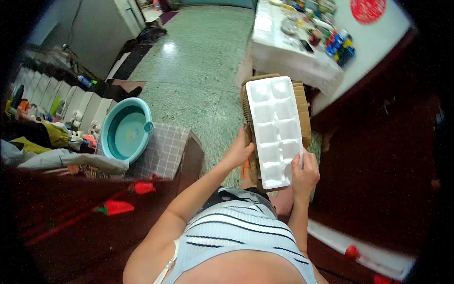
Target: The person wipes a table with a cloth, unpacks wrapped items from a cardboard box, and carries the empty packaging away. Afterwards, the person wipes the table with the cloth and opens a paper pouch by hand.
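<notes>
The right hand (306, 174) pinches a white tray (275, 132) by its right edge; apart from it, the left hand (238, 150) grips the cardboard box (302, 113) beneath; beyond, bottles (339, 46) stand on the white tabletop (283, 56)

The room has soft light, not very bright. A small white shiny spot glows on the green floor (203, 61), near the top. The white tray (276, 118) is the brightest thing in the middle, and only pale gray shadows sit in its cups. The dark door (378, 156) on the right is almost black, with tiny specks of grain. The corners are all black, like looking through a round hole. Near the edges, straight things look bent and stretched. The little things on the white surface (279, 45) look a bit fuzzy. The hands look fairly clear.
</notes>
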`<action>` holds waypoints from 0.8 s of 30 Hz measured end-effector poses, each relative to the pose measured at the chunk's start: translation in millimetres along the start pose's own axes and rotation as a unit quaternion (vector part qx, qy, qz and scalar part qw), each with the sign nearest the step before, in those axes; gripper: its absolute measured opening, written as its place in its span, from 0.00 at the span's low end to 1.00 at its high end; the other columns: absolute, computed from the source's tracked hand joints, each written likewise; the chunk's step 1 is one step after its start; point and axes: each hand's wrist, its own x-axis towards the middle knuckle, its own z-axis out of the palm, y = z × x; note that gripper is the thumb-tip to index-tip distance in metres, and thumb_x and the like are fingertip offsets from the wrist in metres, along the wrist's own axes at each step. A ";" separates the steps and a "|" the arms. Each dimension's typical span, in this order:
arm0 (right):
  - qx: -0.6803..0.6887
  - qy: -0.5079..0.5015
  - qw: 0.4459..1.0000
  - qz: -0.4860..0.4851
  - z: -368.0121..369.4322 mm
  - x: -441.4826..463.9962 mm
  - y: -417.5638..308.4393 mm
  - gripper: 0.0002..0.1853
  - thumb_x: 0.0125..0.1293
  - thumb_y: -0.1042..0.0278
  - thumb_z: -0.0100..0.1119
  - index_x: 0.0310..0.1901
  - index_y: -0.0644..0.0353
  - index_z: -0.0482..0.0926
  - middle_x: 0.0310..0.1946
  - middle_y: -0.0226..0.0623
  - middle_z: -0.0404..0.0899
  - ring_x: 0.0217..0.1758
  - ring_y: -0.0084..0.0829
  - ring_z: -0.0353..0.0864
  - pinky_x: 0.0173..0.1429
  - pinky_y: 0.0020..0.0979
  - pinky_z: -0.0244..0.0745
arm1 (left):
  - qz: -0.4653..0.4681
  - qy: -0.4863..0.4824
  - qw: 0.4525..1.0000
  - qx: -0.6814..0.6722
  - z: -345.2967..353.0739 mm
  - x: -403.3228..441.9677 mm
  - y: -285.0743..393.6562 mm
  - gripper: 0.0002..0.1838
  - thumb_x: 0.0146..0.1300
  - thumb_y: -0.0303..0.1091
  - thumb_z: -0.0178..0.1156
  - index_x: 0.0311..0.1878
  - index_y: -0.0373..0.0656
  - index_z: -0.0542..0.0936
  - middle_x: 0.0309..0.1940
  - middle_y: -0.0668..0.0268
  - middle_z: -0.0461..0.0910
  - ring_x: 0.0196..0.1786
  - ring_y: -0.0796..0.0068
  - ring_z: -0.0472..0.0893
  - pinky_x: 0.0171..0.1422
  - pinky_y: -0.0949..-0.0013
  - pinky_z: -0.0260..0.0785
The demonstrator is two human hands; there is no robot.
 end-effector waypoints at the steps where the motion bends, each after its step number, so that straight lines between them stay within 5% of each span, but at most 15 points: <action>1: 0.009 0.003 1.000 -0.016 8.9 12.0 2.2 0.17 0.62 0.67 0.59 0.53 0.58 0.80 0.38 0.39 0.78 0.41 0.40 0.80 0.45 0.38 0.75 | 0.005 0.018 1.000 -0.001 -1.4 14.3 -8.8 0.38 0.61 0.34 0.54 0.71 0.29 0.51 0.57 0.36 0.71 0.62 0.40 0.72 0.67 0.55 0.63; 6: 0.183 -0.124 0.973 -0.060 60.1 163.1 6.7 0.17 0.66 0.64 0.57 0.54 0.60 0.80 0.39 0.41 0.78 0.43 0.39 0.80 0.49 0.37 0.73 | 0.054 0.089 0.993 -0.050 -38.7 127.1 11.8 0.38 0.63 0.35 0.55 0.71 0.28 0.51 0.66 0.41 0.64 0.70 0.49 0.65 0.74 0.60 0.55; 8: 0.308 -0.219 0.924 -0.054 82.2 213.3 1.9 0.18 0.68 0.64 0.57 0.54 0.64 0.79 0.41 0.39 0.78 0.43 0.34 0.79 0.49 0.34 0.72 | 0.078 0.116 0.982 -0.130 -49.2 178.3 -42.4 0.38 0.64 0.38 0.60 0.70 0.30 0.55 0.66 0.45 0.65 0.69 0.55 0.66 0.73 0.62 0.55; 12: 0.376 -0.296 0.873 -0.095 159.3 298.8 -24.3 0.18 0.67 0.62 0.56 0.53 0.64 0.80 0.41 0.38 0.79 0.46 0.34 0.79 0.51 0.33 0.72 | 0.020 0.134 0.954 -0.267 -117.8 197.2 15.1 0.30 0.66 0.35 0.59 0.68 0.36 0.63 0.66 0.54 0.68 0.67 0.61 0.68 0.72 0.65 0.57; 17: 0.325 -0.393 0.857 -0.077 261.3 372.9 -64.9 0.38 0.64 0.49 0.59 0.67 0.69 0.62 0.66 0.50 0.63 0.70 0.41 0.61 0.73 0.37 0.53 | -0.017 0.228 0.946 -0.231 -180.4 281.1 -35.4 0.30 0.67 0.34 0.57 0.69 0.35 0.62 0.58 0.57 0.76 0.62 0.63 0.73 0.67 0.63 0.62; 20: 0.500 -0.503 0.695 0.119 319.2 415.9 -92.0 0.47 0.65 0.43 0.54 0.72 0.72 0.49 0.73 0.50 0.53 0.75 0.39 0.54 0.76 0.38 0.48 | -0.073 0.195 0.953 -0.220 -232.7 336.9 -29.3 0.28 0.67 0.34 0.53 0.68 0.34 0.63 0.54 0.60 0.78 0.48 0.70 0.80 0.53 0.68 0.72; 24: 0.503 -0.513 0.688 0.104 373.2 473.9 -150.0 0.46 0.62 0.39 0.56 0.70 0.69 0.57 0.69 0.45 0.61 0.72 0.37 0.60 0.74 0.36 0.51 | -0.068 0.154 0.952 -0.257 -307.8 404.1 -20.3 0.20 0.67 0.34 0.52 0.57 0.31 0.75 0.50 0.60 0.80 0.51 0.70 0.79 0.56 0.67 0.70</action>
